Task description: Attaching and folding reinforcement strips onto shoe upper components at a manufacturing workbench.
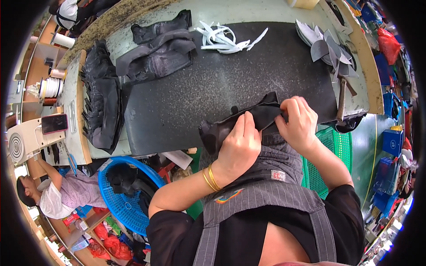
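My left hand (242, 146) presses on a folded black piece (265, 114) that looks like leather or stiff fabric, lying at the near edge of the black work mat (230, 80). Its fingers are bent over the piece, towards its middle. At the right end of the same piece, my right hand (299, 122) pinches the edge between thumb and fingers. Part of the piece is hidden under my left hand. Beyond it on the mat lie a bunch of white strips (222, 39) and, to the left, several larger black pieces (157, 55).
A stack of black pieces (104, 102) lines the table's left side. Grey cut pieces (326, 46) and a hammer (341, 99) lie at the right. Below the table stand a blue basket (104, 195) with black pieces and a green basket (344, 146). A co-worker (66, 190) sits at the left.
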`<state>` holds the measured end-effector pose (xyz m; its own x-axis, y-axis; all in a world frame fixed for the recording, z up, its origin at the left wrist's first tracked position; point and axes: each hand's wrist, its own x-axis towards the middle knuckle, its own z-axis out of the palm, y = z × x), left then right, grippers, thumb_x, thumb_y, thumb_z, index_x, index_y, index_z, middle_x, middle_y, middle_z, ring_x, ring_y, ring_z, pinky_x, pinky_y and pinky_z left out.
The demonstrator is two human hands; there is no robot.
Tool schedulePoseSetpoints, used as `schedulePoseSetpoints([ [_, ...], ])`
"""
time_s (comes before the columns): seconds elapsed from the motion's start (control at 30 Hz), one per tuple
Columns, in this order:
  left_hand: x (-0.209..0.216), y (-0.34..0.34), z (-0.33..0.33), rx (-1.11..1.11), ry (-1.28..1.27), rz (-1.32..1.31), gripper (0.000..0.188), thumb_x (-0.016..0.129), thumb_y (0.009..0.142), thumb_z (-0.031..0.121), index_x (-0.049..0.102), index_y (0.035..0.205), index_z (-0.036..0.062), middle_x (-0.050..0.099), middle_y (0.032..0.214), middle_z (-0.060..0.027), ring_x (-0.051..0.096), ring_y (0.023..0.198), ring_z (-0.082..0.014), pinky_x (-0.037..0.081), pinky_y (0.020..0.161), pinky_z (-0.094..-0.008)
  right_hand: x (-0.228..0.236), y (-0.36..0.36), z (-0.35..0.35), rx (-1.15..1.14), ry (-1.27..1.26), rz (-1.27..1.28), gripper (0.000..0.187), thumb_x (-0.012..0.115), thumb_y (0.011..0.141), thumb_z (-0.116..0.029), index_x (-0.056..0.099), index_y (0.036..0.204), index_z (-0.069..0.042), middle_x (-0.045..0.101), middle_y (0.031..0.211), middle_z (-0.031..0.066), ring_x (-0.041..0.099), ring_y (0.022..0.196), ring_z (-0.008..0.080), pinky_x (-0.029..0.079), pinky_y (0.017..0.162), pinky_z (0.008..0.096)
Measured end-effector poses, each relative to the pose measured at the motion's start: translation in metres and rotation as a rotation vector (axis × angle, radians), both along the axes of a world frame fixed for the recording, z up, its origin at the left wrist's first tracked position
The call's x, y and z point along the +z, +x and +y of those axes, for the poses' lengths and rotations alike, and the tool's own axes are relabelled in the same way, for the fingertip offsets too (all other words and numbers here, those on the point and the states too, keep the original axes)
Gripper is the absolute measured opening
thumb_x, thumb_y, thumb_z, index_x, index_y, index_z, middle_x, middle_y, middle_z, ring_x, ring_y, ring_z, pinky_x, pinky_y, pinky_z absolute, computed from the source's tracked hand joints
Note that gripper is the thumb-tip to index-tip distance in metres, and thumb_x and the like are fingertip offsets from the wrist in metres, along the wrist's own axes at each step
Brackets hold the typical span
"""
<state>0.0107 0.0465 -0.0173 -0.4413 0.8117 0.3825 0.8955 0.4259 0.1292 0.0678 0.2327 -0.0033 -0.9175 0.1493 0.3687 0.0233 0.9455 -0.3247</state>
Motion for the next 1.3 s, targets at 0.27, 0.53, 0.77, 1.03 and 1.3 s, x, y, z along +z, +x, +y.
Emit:
schedulePoseSetpoints([
  [0.27, -0.004, 0.008, 0.004, 0.04, 0.038, -0.002, 0.027, 0.064, 0.082, 0.005, 0.068, 0.105, -0.0076, 0.068, 0.117, -0.023, 0.066, 0.11, -0.0319, 0.06, 0.086, -0.0322, 0.024, -0.004, 0.013, -0.16, -1.312, -0.569, 0.025, 0.067, 0.096, -0.021, 0.07, 0.091, 0.003, 0.07, 0.072, 0.0045, 0.063, 0.06, 0.0111, 0.046, 0.052, 0.025],
  [0.53, -0.008, 0.005, 0.006, 0.025, 0.035, 0.043, 0.026, 0.062, 0.081, 0.007, 0.067, 0.101, -0.0083, 0.068, 0.116, -0.0257, 0.066, 0.111, -0.0352, 0.059, 0.091, -0.0374, 0.023, -0.017, 0.001, 0.299, -0.838, -0.283, 0.012, 0.069, 0.095, -0.012, 0.068, 0.096, 0.0, 0.066, 0.094, 0.0056, 0.065, 0.082, 0.0098, 0.053, 0.071, 0.0255],
  [0.77, -0.01, 0.006, 0.007, -0.014, 0.037, 0.046, 0.019, 0.064, 0.079, 0.009, 0.066, 0.093, -0.0049, 0.068, 0.115, -0.0255, 0.067, 0.108, -0.036, 0.059, 0.093, -0.0383, 0.017, -0.032, 0.025, -0.121, -1.059, -0.594, 0.035, 0.077, 0.088, -0.023, 0.05, 0.072, -0.006, 0.048, 0.066, -0.0071, 0.043, 0.063, 0.0027, 0.035, 0.053, 0.0249],
  [1.03, -0.01, 0.006, 0.008, -0.02, 0.057, -0.013, 0.014, 0.065, 0.08, 0.01, 0.063, 0.087, -0.0012, 0.066, 0.121, -0.0255, 0.067, 0.107, -0.0369, 0.059, 0.091, -0.0406, 0.008, -0.046, 0.019, -0.062, -0.834, -0.525, 0.023, 0.076, 0.088, -0.017, 0.062, 0.085, 0.001, 0.061, 0.072, -0.0005, 0.055, 0.069, 0.0043, 0.047, 0.06, 0.0257],
  [1.3, -0.01, 0.005, 0.009, -0.015, 0.025, 0.022, 0.013, 0.064, 0.081, 0.011, 0.062, 0.086, -0.0007, 0.066, 0.121, -0.0264, 0.068, 0.107, -0.0379, 0.058, 0.093, -0.0432, 0.016, -0.042, 0.002, -0.086, -0.598, -0.414, 0.018, 0.073, 0.089, -0.009, 0.058, 0.087, 0.002, 0.061, 0.072, 0.0059, 0.052, 0.065, 0.0079, 0.045, 0.058, 0.0284],
])
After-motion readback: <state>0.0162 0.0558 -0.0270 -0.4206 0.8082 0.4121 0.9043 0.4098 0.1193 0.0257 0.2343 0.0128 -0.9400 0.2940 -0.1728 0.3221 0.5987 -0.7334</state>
